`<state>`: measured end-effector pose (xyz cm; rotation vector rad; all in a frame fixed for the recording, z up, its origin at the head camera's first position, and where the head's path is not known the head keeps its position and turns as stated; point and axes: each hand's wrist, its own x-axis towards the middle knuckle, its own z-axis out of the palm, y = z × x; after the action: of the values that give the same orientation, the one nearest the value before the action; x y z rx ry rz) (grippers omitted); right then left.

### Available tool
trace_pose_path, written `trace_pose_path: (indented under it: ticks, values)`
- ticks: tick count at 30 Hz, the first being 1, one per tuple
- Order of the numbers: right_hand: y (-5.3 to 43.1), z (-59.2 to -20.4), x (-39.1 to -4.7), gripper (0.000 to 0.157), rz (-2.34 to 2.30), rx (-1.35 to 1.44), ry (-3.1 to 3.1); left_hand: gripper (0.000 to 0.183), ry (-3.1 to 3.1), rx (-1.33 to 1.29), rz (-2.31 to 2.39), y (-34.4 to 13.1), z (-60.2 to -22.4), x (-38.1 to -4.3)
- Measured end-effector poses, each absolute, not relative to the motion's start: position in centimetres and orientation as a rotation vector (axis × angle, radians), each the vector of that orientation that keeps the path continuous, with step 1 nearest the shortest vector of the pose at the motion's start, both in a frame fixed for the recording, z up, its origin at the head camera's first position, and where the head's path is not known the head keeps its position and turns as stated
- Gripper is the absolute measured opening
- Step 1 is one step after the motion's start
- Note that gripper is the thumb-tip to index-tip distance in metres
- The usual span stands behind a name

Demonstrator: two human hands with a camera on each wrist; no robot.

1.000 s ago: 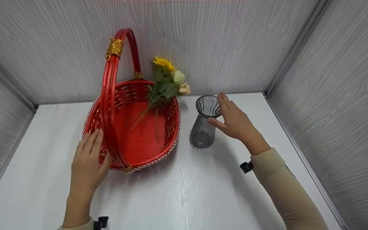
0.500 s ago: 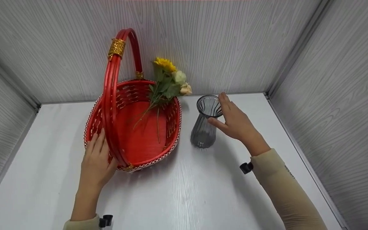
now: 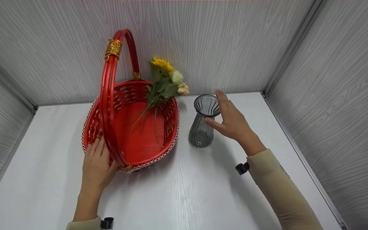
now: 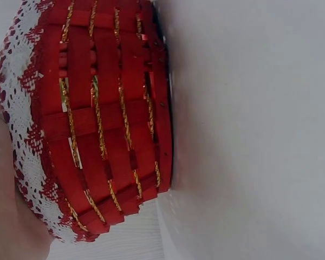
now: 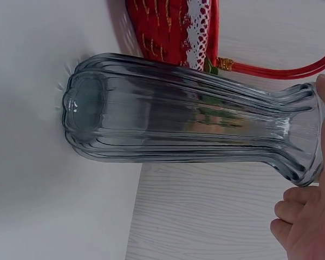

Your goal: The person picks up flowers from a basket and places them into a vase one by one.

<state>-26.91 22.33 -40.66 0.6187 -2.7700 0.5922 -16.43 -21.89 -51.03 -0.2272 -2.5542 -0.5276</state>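
Only right wrist cam gets the vase (image 5: 173,116) side-on; right hand (image 3: 233,121) spread against its rim, left hand (image 3: 96,166) resting loose on the basket (image 3: 144,140).

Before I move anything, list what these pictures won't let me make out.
- Left hand: mostly cut off by the left edge in the left wrist view.
- Right hand: partly cut off by the right edge in the right wrist view.
- Flowers: blurred behind the vase in the right wrist view.
- Upper stems: hidden by leaves in the head view.
- Basket: far outer wall hidden by the basket itself in the head view.
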Motion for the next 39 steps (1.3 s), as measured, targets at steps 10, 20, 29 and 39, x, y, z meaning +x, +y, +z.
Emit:
trace_pose_path:
  ticks: [10, 20, 29, 39]
  values:
    - [17.4, -39.7, -25.0, 0.064, 0.909, 0.789, -2.121, 0.066, -2.596, -0.216, -0.483, -22.0, -51.2, -16.4]
    - [11.0, -40.8, -23.3, 0.042, 1.744, 0.880, -1.978, 0.062, -2.589, -0.222, -0.474, -21.9, -51.5, -16.5]
    - [6.7, -42.9, -24.4, 0.043, 2.458, 0.507, -1.905, 0.062, -2.607, -0.237, -0.451, -21.8, -51.4, -16.5]
    - [2.5, -43.2, -26.6, 0.044, 2.855, -0.010, -1.865, 0.062, -2.595, -0.246, -0.432, -22.1, -51.4, -16.5]
